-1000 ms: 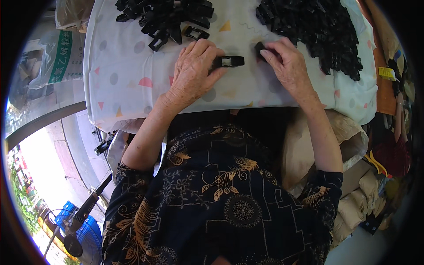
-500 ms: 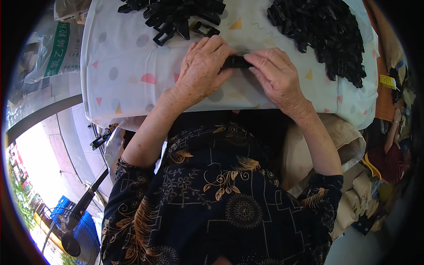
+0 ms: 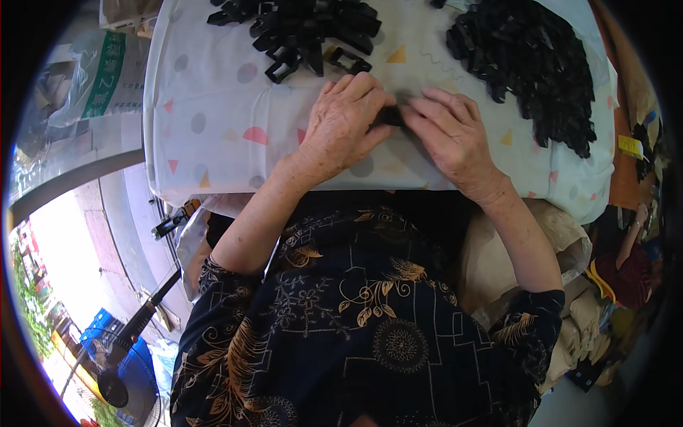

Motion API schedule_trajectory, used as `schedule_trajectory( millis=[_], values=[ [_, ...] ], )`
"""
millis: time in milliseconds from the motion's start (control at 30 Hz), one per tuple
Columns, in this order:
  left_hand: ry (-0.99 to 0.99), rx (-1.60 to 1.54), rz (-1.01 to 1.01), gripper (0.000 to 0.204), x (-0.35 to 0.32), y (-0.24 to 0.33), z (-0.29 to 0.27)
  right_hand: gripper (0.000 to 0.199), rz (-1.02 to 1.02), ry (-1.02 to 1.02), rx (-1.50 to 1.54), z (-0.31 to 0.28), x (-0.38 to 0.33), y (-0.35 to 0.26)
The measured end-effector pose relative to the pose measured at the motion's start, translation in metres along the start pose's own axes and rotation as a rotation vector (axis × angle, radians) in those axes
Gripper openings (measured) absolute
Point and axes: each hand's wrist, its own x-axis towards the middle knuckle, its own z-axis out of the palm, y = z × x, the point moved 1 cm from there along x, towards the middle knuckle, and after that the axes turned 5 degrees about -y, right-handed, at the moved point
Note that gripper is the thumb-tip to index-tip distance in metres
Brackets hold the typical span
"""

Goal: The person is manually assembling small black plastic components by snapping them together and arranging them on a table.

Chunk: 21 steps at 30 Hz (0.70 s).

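Over the near part of the covered table, my left hand (image 3: 346,128) is closed around a small black plastic part (image 3: 390,116). My right hand (image 3: 453,139) meets the right end of that part with its fingers bent together; its fingertips are smeared by motion. Much of the part is hidden by the fingers, so its exact shape does not show. Just beyond my left hand lies a black rectangular plastic frame (image 3: 365,65), at the edge of a loose heap of black plastic pieces (image 3: 309,32).
A larger pile of small black parts (image 3: 530,67) covers the table's right side. The patterned tablecloth (image 3: 220,153) hangs over the near edge. A pale bag (image 3: 498,235) is below the table at right. On the lower left stands a fan (image 3: 117,388).
The whole view has shifted a little, so things sit slightly lower and further right. My right fingertips have blurred, and less of the black part shows between my hands.
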Motion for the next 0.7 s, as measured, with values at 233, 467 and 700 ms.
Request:
schedule_trajectory(
  millis=[233,467,700],
  values=[
    [0.023,-0.089,0.010,0.030,-0.004,-0.007,-0.008,0.040,0.099,0.016,0.206,0.016,-0.015,0.001],
    [0.087,0.315,-0.090,0.027,0.020,-0.030,-0.048,0.022,0.579,0.190,-0.052,-0.018,-0.046,0.075],
    [0.006,0.434,0.055,0.023,0.035,-0.033,-0.043,0.019,0.652,0.159,-0.159,-0.003,-0.036,0.080]
  ],
)
